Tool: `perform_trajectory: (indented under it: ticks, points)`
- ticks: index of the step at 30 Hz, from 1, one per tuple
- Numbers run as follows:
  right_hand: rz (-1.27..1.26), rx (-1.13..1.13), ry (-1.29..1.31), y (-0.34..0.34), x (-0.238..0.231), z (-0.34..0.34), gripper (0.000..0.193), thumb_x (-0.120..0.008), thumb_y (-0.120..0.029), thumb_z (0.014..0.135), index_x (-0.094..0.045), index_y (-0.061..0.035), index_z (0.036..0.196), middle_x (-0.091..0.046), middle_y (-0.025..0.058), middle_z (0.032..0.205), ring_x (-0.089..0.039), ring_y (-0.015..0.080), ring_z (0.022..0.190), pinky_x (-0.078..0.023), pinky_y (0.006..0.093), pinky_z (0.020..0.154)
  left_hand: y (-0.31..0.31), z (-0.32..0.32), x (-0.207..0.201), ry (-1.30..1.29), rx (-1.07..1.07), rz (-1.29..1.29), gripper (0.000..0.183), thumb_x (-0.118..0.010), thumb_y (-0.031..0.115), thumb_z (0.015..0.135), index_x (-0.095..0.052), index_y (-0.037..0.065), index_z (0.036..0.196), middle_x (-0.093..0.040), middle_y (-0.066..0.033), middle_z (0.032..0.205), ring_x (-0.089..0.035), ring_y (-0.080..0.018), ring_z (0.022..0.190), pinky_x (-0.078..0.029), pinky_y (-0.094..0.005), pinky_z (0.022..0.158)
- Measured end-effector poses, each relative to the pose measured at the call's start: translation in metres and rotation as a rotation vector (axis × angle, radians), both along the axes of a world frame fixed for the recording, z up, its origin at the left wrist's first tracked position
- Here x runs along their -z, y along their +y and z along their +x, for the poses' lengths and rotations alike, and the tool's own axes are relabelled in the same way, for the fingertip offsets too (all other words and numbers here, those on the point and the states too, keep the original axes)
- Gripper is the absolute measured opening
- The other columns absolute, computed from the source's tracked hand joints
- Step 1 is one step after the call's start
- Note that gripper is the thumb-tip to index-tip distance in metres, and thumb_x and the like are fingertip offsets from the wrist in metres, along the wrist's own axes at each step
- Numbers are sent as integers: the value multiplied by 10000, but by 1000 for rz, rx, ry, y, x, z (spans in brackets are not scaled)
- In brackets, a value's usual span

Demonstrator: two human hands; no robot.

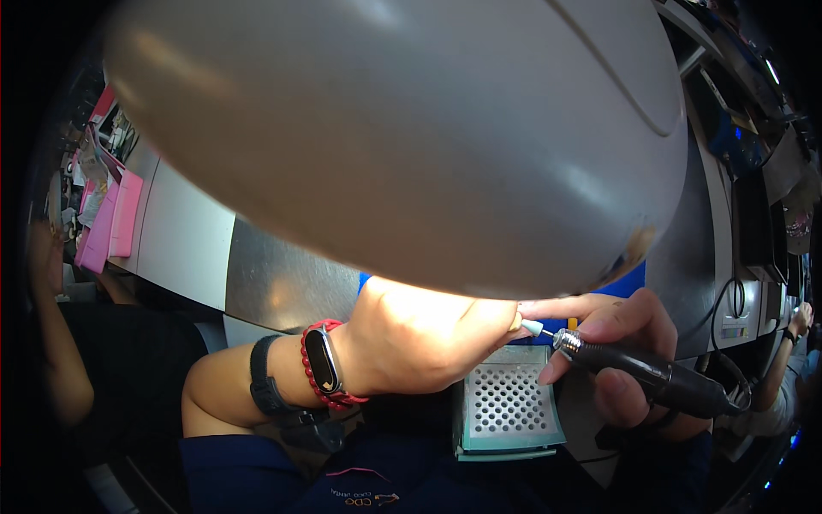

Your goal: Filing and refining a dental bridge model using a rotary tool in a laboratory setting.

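Observation:
My left hand (419,338) is closed, its thumb and fingers pinching a small yellowish piece (515,323) whose kind I cannot make out. My right hand (634,325) wraps around a dark rotary handpiece (642,373) with a metal collar. A pale blue-grey grinding tip (533,327) on its thin shank meets or nearly meets the yellowish piece. Fingers of the right hand reach across close to the left fingertips. Below both hands is a pale green dust-extraction box with a perforated metal plate (511,403). Bright light washes out the back of my left hand.
A large grey lamp head (411,154) hangs over the work and hides much of the bench. Pink bins (116,218) stand at the left. The handpiece's cable (728,364) runs off right. Other people sit on both sides; a co-worker's hand (801,319) shows at far right.

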State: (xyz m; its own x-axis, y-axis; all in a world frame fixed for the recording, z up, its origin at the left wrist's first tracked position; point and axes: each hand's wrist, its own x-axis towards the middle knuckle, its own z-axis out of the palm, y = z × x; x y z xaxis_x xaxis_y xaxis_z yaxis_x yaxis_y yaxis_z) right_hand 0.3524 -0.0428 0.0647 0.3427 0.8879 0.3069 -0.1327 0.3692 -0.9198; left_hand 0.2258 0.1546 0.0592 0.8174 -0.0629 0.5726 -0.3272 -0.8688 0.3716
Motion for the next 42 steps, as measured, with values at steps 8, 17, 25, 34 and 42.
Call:
perform_trajectory:
  ticks: [8, 17, 25, 34, 42]
  points:
    - [23, 62, -84, 3, 1, -3, 296, -627, -145, 934, -504, 44, 1126, -588, 368, 1225, -730, 252, 834, -594, 344, 768, 0, 1, -2, -12, -21, 28, 219, -778, 182, 776, -612, 62, 850, -559, -48, 663, -577, -199, 519, -451, -310, 441]
    - [-5, 59, -210, -1, -1, -1, 311, -657, -163, 920, -512, 33, 1113, -609, 341, 1206, -734, 259, 868, -597, 357, 792, -2, 1, -1, 6, -11, 5, 185, -753, 174, 802, -604, 66, 819, -567, -48, 666, -580, -205, 534, -457, -304, 458]
    - [-46, 51, -264, -1, -6, -1, 314, -682, -70, 863, -533, 16, 1125, -593, 343, 1235, -720, 298, 955, -587, 370, 850, -1, 1, 2, -6, -20, -1, 195, -756, 178, 780, -602, 60, 802, -579, -58, 683, -584, -215, 534, -461, -306, 462]
    - [-9, 74, -278, -5, -4, -1, 391, -688, -79, 895, -479, 36, 1204, -616, 307, 1186, -699, 300, 1010, -575, 379, 883, -2, 1, -2, 28, -40, 4, 203, -748, 193, 771, -589, 67, 757, -556, -47, 647, -559, -205, 498, -442, -307, 441]
    - [-130, 229, -212, 19, 8, -1, 391, -685, 60, 867, -504, 6, 1209, -644, 102, 956, -678, 163, 939, -555, 309, 896, -9, 11, -3, -36, -97, 134, 212, -718, 250, 724, -570, 100, 691, -497, -21, 592, -498, -166, 457, -398, -301, 424]
